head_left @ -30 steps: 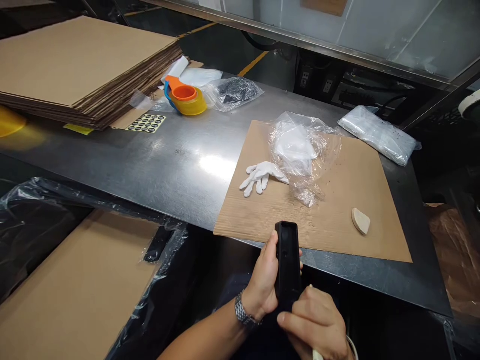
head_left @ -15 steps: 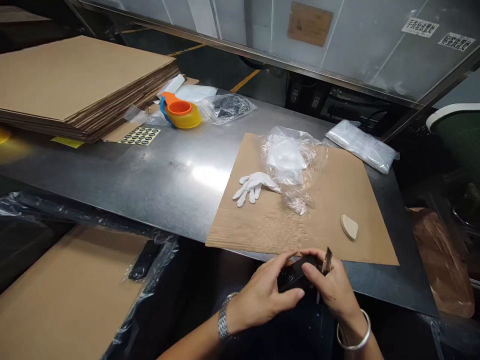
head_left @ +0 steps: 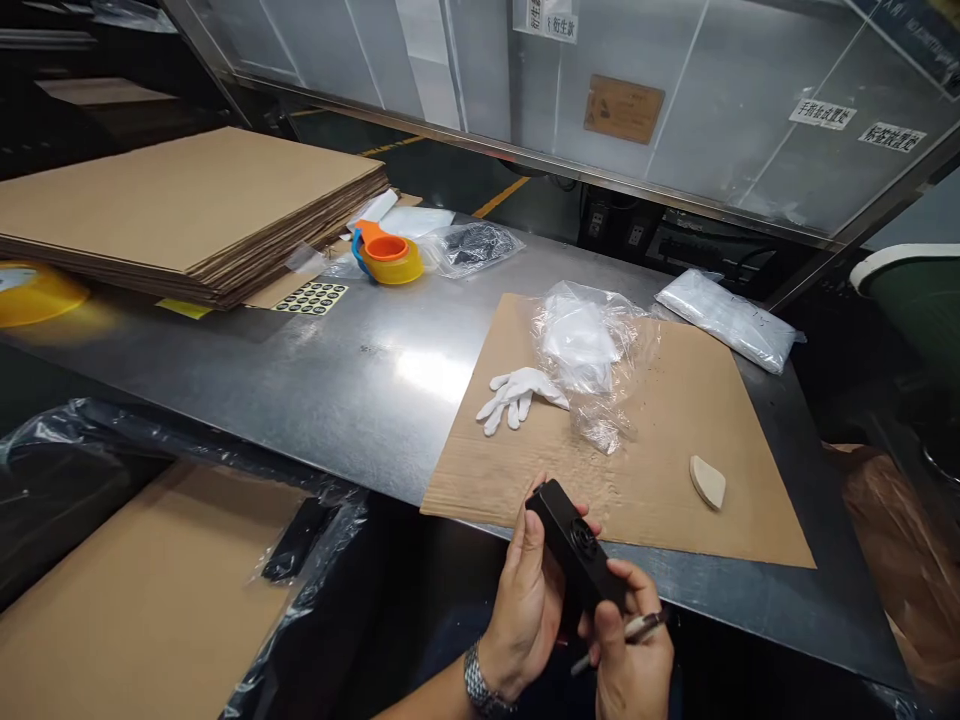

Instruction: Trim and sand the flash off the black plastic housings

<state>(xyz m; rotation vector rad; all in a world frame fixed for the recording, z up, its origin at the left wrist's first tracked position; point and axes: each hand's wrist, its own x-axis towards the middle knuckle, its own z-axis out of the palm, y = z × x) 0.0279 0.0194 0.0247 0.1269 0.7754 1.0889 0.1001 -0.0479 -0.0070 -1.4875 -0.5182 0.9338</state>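
Note:
My left hand (head_left: 525, 605), with a metal watch on the wrist, grips a long black plastic part (head_left: 576, 545) held tilted just in front of the steel table's edge (head_left: 360, 380). My right hand (head_left: 628, 655) steadies the part's lower end and also pinches a thin pen-like tool (head_left: 626, 632). A cardboard sheet (head_left: 675, 440) lies on the table just beyond my hands. On it rest a white glove (head_left: 517, 392), a crumpled clear plastic bag (head_left: 589, 350) and a small beige wedge (head_left: 707, 481).
A stack of flat cardboard (head_left: 187, 200) fills the table's far left, with an orange and yellow tape dispenser (head_left: 390, 258), a sheet of black stickers (head_left: 311, 297) and bagged items (head_left: 471, 245) nearby. Another clear bag (head_left: 724, 320) lies far right. A plastic-lined box (head_left: 135, 590) stands lower left.
The black part has been turned in my hands: upright a second ago, then low between both hands, now tilted with a round detail facing up. The view has tipped upward.

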